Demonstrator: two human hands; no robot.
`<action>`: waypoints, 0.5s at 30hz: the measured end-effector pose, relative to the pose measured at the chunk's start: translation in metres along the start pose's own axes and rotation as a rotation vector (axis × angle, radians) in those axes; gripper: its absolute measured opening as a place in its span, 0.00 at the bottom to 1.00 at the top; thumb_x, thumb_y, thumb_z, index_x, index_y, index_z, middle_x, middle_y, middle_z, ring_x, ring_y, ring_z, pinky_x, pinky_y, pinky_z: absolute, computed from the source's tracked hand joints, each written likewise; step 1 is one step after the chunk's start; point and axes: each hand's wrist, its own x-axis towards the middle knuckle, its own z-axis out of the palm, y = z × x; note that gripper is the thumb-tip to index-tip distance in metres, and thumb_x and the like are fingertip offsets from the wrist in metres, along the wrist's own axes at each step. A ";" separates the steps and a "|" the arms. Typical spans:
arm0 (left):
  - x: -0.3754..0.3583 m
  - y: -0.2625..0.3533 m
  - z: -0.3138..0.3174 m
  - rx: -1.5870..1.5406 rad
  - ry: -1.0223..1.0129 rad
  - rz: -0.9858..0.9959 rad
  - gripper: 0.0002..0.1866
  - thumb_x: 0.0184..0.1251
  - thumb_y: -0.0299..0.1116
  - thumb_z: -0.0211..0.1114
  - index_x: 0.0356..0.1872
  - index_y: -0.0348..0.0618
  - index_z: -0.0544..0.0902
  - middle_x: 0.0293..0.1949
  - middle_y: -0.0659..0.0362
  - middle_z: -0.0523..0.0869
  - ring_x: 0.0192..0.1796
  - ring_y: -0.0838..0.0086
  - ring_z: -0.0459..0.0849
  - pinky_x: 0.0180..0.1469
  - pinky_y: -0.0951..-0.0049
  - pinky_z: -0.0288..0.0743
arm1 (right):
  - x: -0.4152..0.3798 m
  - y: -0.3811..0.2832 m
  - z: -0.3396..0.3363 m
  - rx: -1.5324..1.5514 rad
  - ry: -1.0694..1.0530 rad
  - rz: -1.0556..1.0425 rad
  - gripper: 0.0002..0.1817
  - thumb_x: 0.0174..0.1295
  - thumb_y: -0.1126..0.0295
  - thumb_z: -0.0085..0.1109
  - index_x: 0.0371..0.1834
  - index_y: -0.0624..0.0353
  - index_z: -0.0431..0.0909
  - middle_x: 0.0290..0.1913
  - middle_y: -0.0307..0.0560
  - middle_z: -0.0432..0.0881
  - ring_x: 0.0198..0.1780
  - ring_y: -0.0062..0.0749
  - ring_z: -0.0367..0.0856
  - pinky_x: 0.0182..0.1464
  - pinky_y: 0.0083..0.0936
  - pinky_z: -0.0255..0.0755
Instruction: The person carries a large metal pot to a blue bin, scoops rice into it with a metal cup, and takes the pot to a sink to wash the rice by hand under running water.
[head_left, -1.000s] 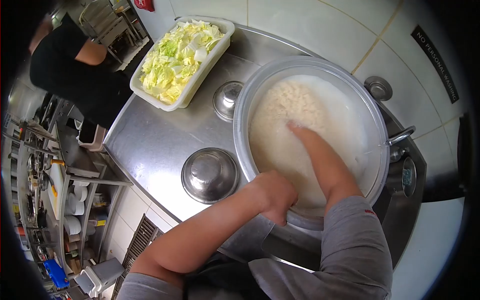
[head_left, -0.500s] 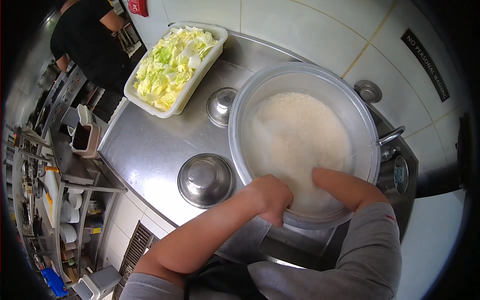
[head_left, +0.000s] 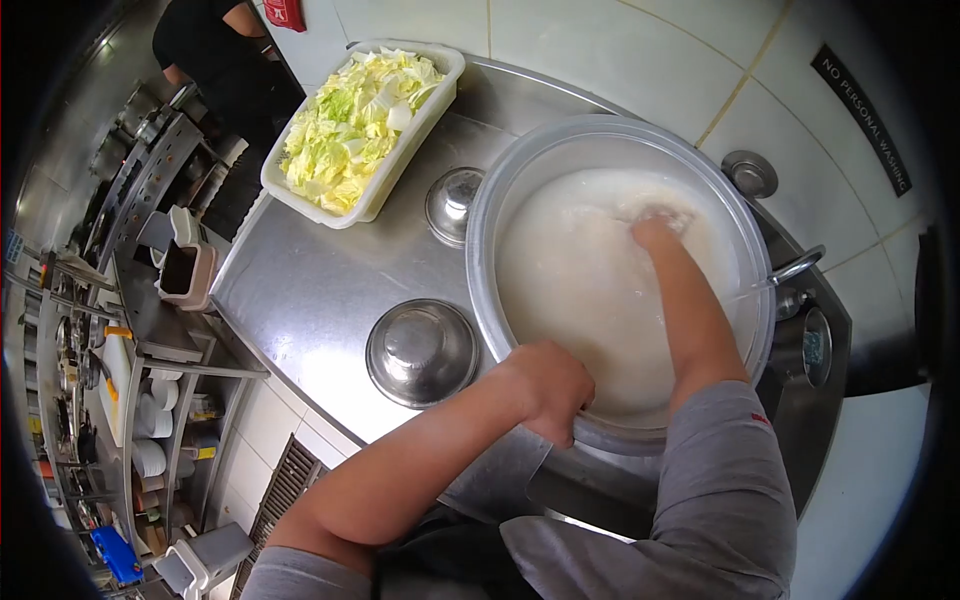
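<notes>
Basin (head_left: 620, 150) near "NO PERSONAL WASHING" sign (head_left: 860, 120), left hand (head_left: 548, 390) clenched on rim (head_left: 630, 440), right hand (head_left: 657, 222) half-submerged, pose unclear.

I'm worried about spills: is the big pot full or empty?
Partly full: the big pot holds cloudy water below its rim, with the right hand dipped in. The depth cannot be told.

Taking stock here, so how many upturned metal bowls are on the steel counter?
2: the larger bowl near the left hand, the smaller bowl between the tub and the cabbage container. The tub may hide others.
</notes>
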 end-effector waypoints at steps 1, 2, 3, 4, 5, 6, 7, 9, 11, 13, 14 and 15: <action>0.000 0.000 0.000 0.003 0.007 0.009 0.25 0.39 0.42 0.68 0.45 0.52 0.86 0.40 0.58 0.88 0.45 0.61 0.85 0.49 0.63 0.79 | -0.006 0.008 -0.022 0.030 -0.034 0.178 0.30 0.63 0.47 0.48 0.63 0.55 0.73 0.65 0.55 0.71 0.67 0.52 0.67 0.71 0.48 0.53; 0.000 0.000 0.001 0.006 0.012 0.013 0.25 0.40 0.43 0.68 0.46 0.52 0.86 0.40 0.58 0.88 0.45 0.61 0.85 0.49 0.63 0.79 | -0.018 0.019 -0.029 -0.154 -0.057 0.103 0.27 0.62 0.49 0.50 0.58 0.56 0.76 0.59 0.56 0.76 0.62 0.52 0.73 0.67 0.48 0.58; 0.000 0.000 0.002 0.008 0.017 0.018 0.25 0.40 0.43 0.68 0.46 0.52 0.86 0.40 0.58 0.88 0.45 0.61 0.85 0.48 0.63 0.79 | -0.032 0.033 -0.031 -0.338 -0.082 0.029 0.25 0.61 0.52 0.53 0.52 0.58 0.80 0.53 0.57 0.81 0.57 0.53 0.78 0.64 0.49 0.63; 0.000 -0.001 0.003 0.011 0.023 0.030 0.25 0.40 0.43 0.68 0.46 0.52 0.86 0.40 0.58 0.88 0.45 0.61 0.85 0.48 0.63 0.79 | -0.036 0.055 -0.024 -0.346 -0.201 0.004 0.24 0.61 0.54 0.53 0.53 0.59 0.79 0.52 0.57 0.81 0.54 0.52 0.79 0.60 0.48 0.67; 0.001 -0.002 0.004 0.017 0.027 0.032 0.25 0.40 0.44 0.68 0.46 0.53 0.86 0.40 0.58 0.88 0.45 0.61 0.85 0.48 0.63 0.79 | -0.039 0.072 -0.015 -0.353 -0.320 -0.021 0.23 0.61 0.56 0.53 0.54 0.59 0.79 0.50 0.57 0.82 0.51 0.50 0.81 0.56 0.46 0.71; 0.001 -0.002 0.005 0.022 0.031 0.033 0.25 0.40 0.44 0.68 0.45 0.53 0.86 0.40 0.58 0.88 0.45 0.61 0.85 0.48 0.63 0.79 | -0.053 0.075 -0.020 -0.421 -0.518 -0.123 0.22 0.61 0.58 0.52 0.54 0.59 0.79 0.49 0.56 0.83 0.49 0.48 0.82 0.50 0.45 0.73; 0.001 -0.002 0.004 0.023 0.038 0.042 0.25 0.40 0.44 0.68 0.45 0.53 0.86 0.40 0.58 0.88 0.45 0.61 0.85 0.48 0.63 0.79 | -0.065 0.080 -0.020 -0.485 -0.718 -0.227 0.21 0.62 0.60 0.51 0.55 0.59 0.78 0.47 0.55 0.84 0.46 0.46 0.82 0.45 0.44 0.75; 0.000 -0.001 0.003 0.007 0.014 0.038 0.23 0.41 0.45 0.68 0.43 0.53 0.87 0.38 0.58 0.88 0.44 0.61 0.85 0.47 0.63 0.78 | -0.076 0.109 0.023 -0.158 -0.796 -0.125 0.20 0.60 0.65 0.51 0.56 0.53 0.79 0.42 0.52 0.84 0.40 0.40 0.82 0.40 0.41 0.75; -0.001 -0.002 0.004 0.011 0.025 0.051 0.22 0.41 0.45 0.68 0.42 0.53 0.87 0.37 0.57 0.88 0.43 0.60 0.85 0.47 0.62 0.78 | -0.128 0.084 0.005 -0.041 -0.799 -0.158 0.21 0.60 0.67 0.50 0.58 0.51 0.77 0.40 0.51 0.84 0.37 0.39 0.80 0.38 0.40 0.75; -0.002 -0.002 0.003 0.016 0.032 0.062 0.21 0.41 0.45 0.68 0.41 0.53 0.87 0.36 0.57 0.88 0.43 0.60 0.85 0.46 0.62 0.78 | -0.158 0.062 0.011 0.113 -0.851 -0.047 0.23 0.61 0.66 0.48 0.62 0.53 0.74 0.41 0.51 0.82 0.37 0.40 0.79 0.36 0.41 0.74; -0.002 -0.001 0.002 0.021 0.021 0.053 0.20 0.41 0.44 0.68 0.40 0.53 0.87 0.35 0.56 0.87 0.42 0.60 0.85 0.46 0.61 0.78 | -0.162 0.059 0.032 0.133 -0.874 -0.255 0.22 0.62 0.66 0.48 0.61 0.54 0.74 0.41 0.51 0.81 0.38 0.40 0.78 0.35 0.41 0.74; -0.003 -0.001 0.001 0.026 0.011 0.043 0.20 0.42 0.44 0.67 0.39 0.52 0.87 0.34 0.56 0.87 0.42 0.59 0.85 0.45 0.61 0.78 | -0.161 0.055 0.059 0.152 -0.891 -0.465 0.22 0.62 0.66 0.49 0.59 0.56 0.74 0.42 0.51 0.80 0.40 0.40 0.77 0.34 0.41 0.73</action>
